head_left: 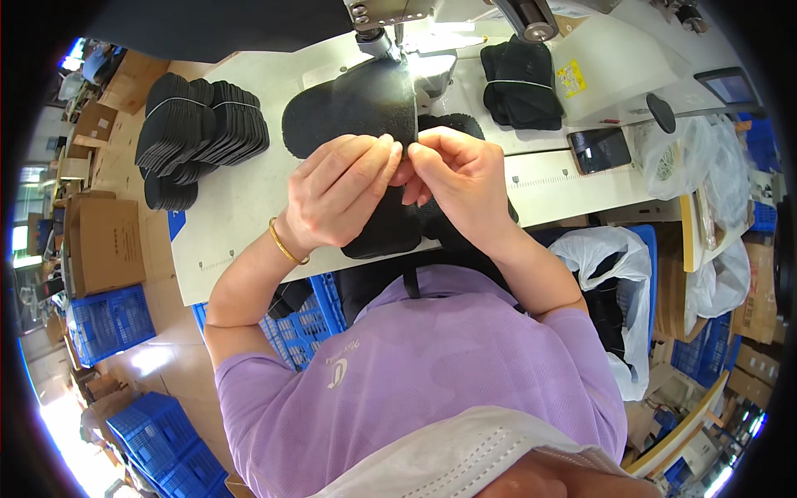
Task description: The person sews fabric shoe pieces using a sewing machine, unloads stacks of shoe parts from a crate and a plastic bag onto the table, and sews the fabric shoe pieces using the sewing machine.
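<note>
- Black fabric piece (353, 112) lies centre-far on the white table (241, 207), far edge under the sewing machine needle (399, 37).
- I see left hand (336, 195) and right hand (457, 170) pinching its near edge closed.
- Risk: fingertips (390, 149) close to the needle; uneven pinch could skew the seam.
- Stacked black pieces (199, 129) far left could topple if nudged.

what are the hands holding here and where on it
Both the left hand and the right hand pinch the near edge of a flat black oval fabric piece, fingertips meeting at its right-hand corner just in front of the sewing machine needle.
</note>
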`<state>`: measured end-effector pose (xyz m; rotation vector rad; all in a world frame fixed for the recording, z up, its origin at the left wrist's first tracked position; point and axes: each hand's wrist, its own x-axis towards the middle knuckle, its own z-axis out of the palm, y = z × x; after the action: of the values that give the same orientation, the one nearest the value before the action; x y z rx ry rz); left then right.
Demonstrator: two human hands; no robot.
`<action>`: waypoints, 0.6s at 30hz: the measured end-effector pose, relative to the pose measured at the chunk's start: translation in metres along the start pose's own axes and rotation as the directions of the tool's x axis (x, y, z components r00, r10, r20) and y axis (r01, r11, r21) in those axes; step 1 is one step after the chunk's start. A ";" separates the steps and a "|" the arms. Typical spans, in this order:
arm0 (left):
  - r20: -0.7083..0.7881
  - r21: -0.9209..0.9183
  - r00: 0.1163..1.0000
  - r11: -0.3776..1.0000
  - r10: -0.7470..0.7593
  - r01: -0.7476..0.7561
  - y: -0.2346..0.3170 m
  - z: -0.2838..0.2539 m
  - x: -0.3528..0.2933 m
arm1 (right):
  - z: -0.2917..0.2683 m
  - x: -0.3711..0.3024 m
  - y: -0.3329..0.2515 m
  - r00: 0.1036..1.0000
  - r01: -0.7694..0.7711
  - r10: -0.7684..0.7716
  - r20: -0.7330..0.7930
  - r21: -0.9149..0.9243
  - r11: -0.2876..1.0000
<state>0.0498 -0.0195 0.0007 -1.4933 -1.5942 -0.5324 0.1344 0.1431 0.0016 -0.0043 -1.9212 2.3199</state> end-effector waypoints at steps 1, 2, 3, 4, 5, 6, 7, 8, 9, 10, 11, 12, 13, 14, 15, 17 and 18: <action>-0.022 -0.008 0.999 1.000 0.024 -0.025 -0.002 0.001 0.004 | 0.000 0.001 -0.001 1.000 0.001 -0.001 -0.026 -0.031 1.000; 0.007 0.026 0.997 0.997 -0.077 0.077 0.006 -0.003 0.010 | -0.001 0.002 -0.001 1.000 0.002 -0.003 -0.026 -0.031 1.000; -0.016 0.076 0.993 0.990 -0.114 0.114 0.008 0.001 0.011 | -0.002 0.002 -0.001 1.000 0.005 -0.005 -0.029 0.003 1.000; -0.040 0.126 0.988 0.980 -0.149 0.153 0.007 0.005 0.010 | -0.002 0.002 -0.001 0.999 0.008 -0.007 -0.033 0.037 0.999; -0.040 0.124 0.988 0.981 -0.148 0.152 0.002 0.009 0.007 | -0.001 0.004 -0.001 0.998 0.020 -0.017 -0.054 0.052 0.998; -0.054 0.102 0.991 0.986 -0.124 0.129 -0.004 0.012 0.004 | -0.002 0.007 -0.001 0.998 0.021 -0.019 -0.053 0.053 0.998; -0.069 0.080 0.993 0.991 -0.100 0.106 -0.009 0.014 0.002 | -0.003 0.010 -0.001 0.998 0.048 -0.046 -0.041 0.050 0.998; -0.070 0.082 0.993 0.991 -0.099 0.104 -0.012 0.015 0.003 | -0.004 0.014 0.000 0.997 0.076 -0.074 -0.028 0.047 0.996; -0.076 0.070 0.991 0.991 -0.111 0.116 -0.014 0.017 0.003 | -0.005 0.018 0.001 0.996 0.083 -0.082 -0.019 0.047 0.995; -0.081 0.059 0.989 0.990 -0.123 0.128 -0.016 0.019 0.003 | -0.006 0.021 0.001 0.996 0.085 -0.084 -0.020 0.044 0.995; -0.098 0.068 0.988 0.990 -0.117 0.124 -0.018 0.021 0.004 | -0.006 0.024 0.001 0.997 0.082 -0.081 -0.016 0.064 0.995; -0.101 0.071 0.988 0.990 -0.117 0.125 -0.021 0.020 0.006 | -0.005 0.027 0.001 0.997 0.080 -0.079 -0.008 0.085 0.993; -0.097 0.069 0.990 0.991 -0.105 0.112 -0.023 0.019 0.007 | -0.005 0.030 0.003 0.995 0.101 -0.100 -0.008 0.108 0.989; -0.092 0.068 0.991 0.993 -0.094 0.100 -0.025 0.019 0.008 | -0.004 0.031 0.004 0.995 0.103 -0.103 -0.004 0.105 0.989; -0.100 0.081 0.990 0.991 -0.096 0.104 -0.028 0.021 0.009 | -0.004 0.034 0.004 0.994 0.106 -0.104 -0.026 0.089 0.990; -0.109 0.076 0.993 0.995 -0.051 0.059 -0.034 0.026 0.010 | -0.006 0.043 0.003 0.993 0.112 -0.110 -0.036 0.069 0.991; -0.109 0.077 0.993 0.995 -0.051 0.060 -0.037 0.027 0.010 | -0.005 0.046 0.004 0.993 0.113 -0.110 -0.043 0.081 0.990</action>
<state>0.0076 -0.0001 0.0033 -1.3420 -1.5589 -0.5637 0.0891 0.1522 0.0004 0.0648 -1.7581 2.3079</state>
